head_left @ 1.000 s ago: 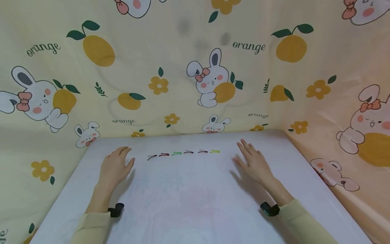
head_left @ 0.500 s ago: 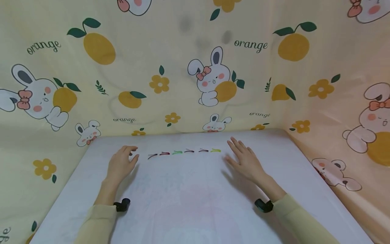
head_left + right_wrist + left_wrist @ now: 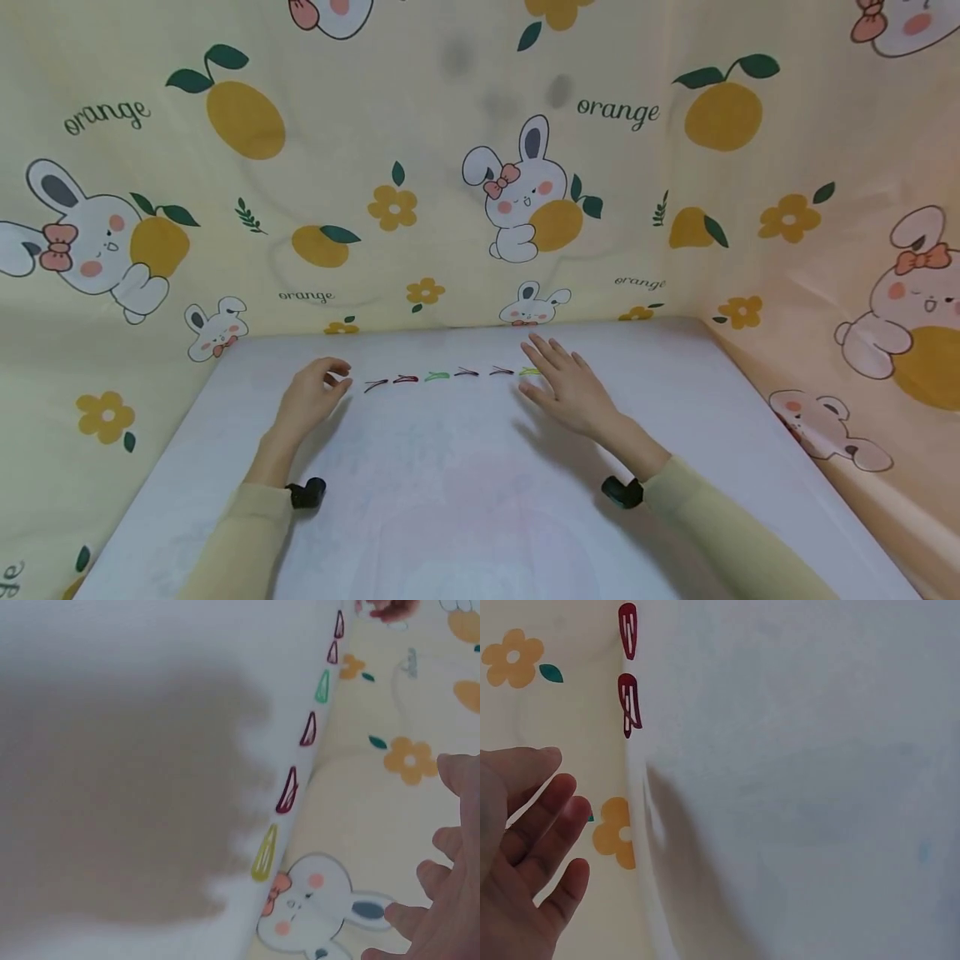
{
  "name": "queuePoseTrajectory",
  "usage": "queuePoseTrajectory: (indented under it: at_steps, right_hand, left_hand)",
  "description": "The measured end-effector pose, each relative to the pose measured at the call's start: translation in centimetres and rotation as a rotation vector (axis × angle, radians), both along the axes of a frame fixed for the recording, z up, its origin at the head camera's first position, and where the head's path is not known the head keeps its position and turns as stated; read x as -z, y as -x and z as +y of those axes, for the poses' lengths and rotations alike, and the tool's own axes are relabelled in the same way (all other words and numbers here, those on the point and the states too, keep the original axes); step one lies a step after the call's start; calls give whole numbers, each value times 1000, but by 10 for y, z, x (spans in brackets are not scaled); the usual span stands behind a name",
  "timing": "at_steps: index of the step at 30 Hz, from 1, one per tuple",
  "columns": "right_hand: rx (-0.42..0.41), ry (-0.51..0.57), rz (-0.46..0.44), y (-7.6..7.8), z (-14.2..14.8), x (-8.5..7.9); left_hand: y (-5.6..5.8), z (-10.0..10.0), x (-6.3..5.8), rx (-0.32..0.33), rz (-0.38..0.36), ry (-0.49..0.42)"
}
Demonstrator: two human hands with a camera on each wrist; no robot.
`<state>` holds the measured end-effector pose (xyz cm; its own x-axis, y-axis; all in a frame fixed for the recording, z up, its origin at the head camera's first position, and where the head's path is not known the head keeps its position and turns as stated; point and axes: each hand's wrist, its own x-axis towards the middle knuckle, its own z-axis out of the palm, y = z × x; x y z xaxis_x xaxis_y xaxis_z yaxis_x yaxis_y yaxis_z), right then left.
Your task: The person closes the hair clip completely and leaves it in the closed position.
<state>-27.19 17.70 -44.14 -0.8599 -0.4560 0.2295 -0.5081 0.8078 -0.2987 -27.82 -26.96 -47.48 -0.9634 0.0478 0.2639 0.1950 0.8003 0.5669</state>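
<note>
Several snap hair clips lie in a row across the far part of the white table (image 3: pixel 450 500). From the left come a dark red clip (image 3: pixel 376 386), a red clip (image 3: pixel 406 379) and a green clip (image 3: pixel 437 377). Two more dark red ones follow, then a yellow clip (image 3: pixel 264 853) at the right end. My left hand (image 3: pixel 313 400) hovers just left of the row, fingers loosely bent and holding nothing. Above the yellow clip, partly covering it in the head view, my right hand (image 3: pixel 573 398) is spread with straight fingers and holds nothing.
A cream cloth (image 3: pixel 420 100) printed with rabbits, oranges and flowers hangs behind the table and along both sides. Each wrist wears a small black camera, such as the left wrist camera (image 3: pixel 307 492). Both sleeves are pale yellow-green.
Both hands have moved inward: the left hand rightward toward the first clip, the right hand leftward until it overlaps the yellow clip. The clips stay where they were.
</note>
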Motion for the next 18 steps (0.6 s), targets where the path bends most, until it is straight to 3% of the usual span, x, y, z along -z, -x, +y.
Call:
queuePoseTrajectory:
  at_steps: [18]
  right_hand:
    - [-147,-85,-53,20,-61,-4]
  left_hand:
    - [19,12,1,41,-185,48]
